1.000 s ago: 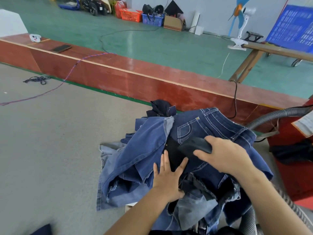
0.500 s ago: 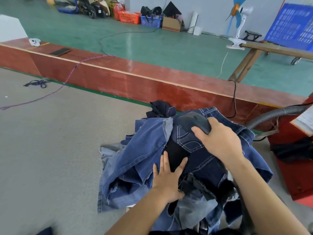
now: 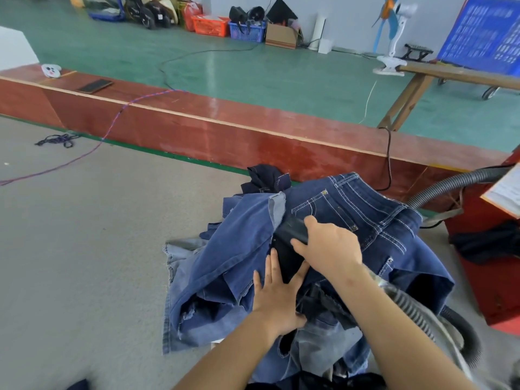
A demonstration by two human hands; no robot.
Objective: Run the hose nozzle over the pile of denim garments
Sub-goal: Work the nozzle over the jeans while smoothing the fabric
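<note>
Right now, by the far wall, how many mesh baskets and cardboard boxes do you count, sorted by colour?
Orange basket: 1
Blue basket: 1
Brown box: 1
Total: 3

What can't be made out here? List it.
Head view only:
- Nozzle: mouth hidden by the right hand and denim pile.
- Hose: near end cut off by the bottom edge.
- Blue board: text too small.
- Left hand: palm side hidden against the pile.
</note>
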